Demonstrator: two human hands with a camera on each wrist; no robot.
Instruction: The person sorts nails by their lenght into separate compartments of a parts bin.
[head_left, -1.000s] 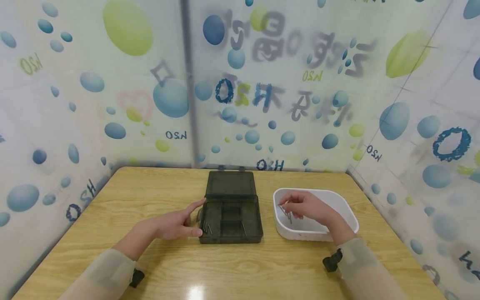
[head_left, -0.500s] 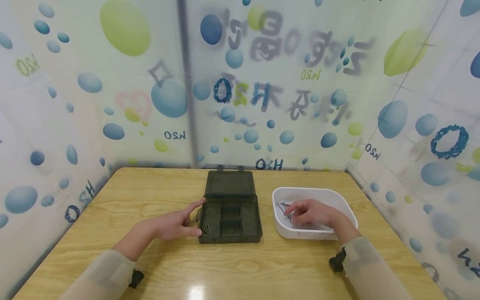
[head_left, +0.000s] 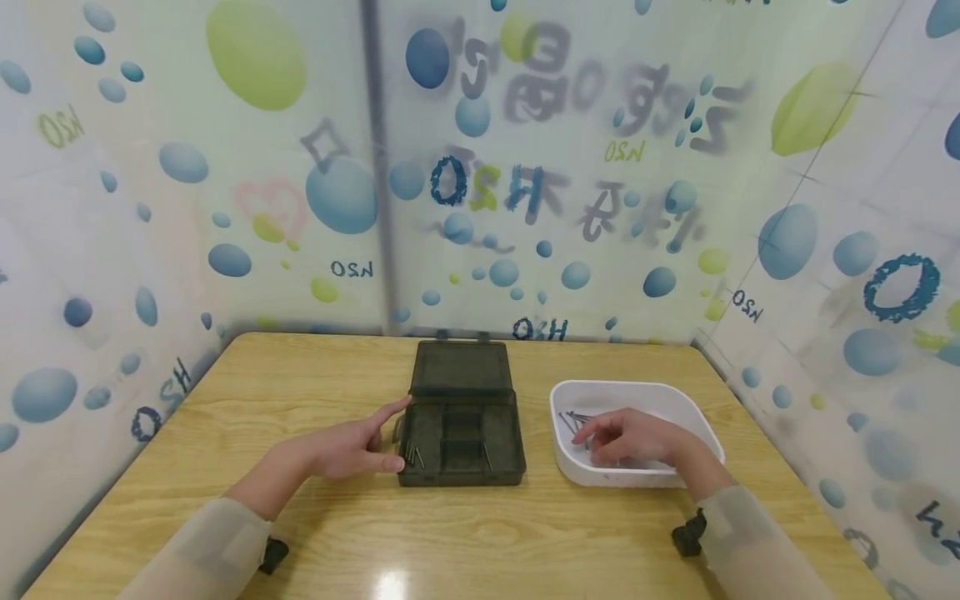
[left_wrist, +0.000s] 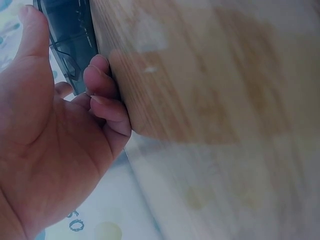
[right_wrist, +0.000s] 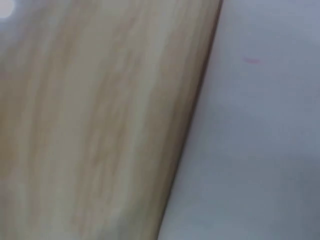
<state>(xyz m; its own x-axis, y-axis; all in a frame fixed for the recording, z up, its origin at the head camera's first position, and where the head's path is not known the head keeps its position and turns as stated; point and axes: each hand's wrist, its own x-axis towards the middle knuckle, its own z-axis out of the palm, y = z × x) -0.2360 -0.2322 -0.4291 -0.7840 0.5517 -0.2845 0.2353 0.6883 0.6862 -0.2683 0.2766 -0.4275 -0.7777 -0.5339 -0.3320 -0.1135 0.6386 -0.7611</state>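
Observation:
A dark translucent plastic box [head_left: 462, 479] lies with its lid [head_left: 461, 367] raised toward the back wall. Several thin metal nails [head_left: 415, 457] rest in its left compartment, and a single one [head_left: 487, 456] is on the right. My left hand [head_left: 341, 448] touches the box's left side, index finger toward the hinge and thumb at the front corner. Its other fingers bend beneath in the left wrist view. My right hand [head_left: 637, 437] reaches into a white tray [head_left: 637, 477], fingers bent, beside several more nails [head_left: 570, 419]. I cannot tell whether it holds one.
The wooden table [head_left: 465, 542] meets a bubble-patterned curtain [head_left: 480, 275] at its back and sides. Dark wrist cameras sit on both sleeves. Mostly the white tray wall [right_wrist: 255, 125] and table fill the blurred right wrist view.
My right hand has lowered from the tray's left end, away from the nails there, and moved right and nearer. The tray has shifted slightly right and nearer. Left hand and box stay put.

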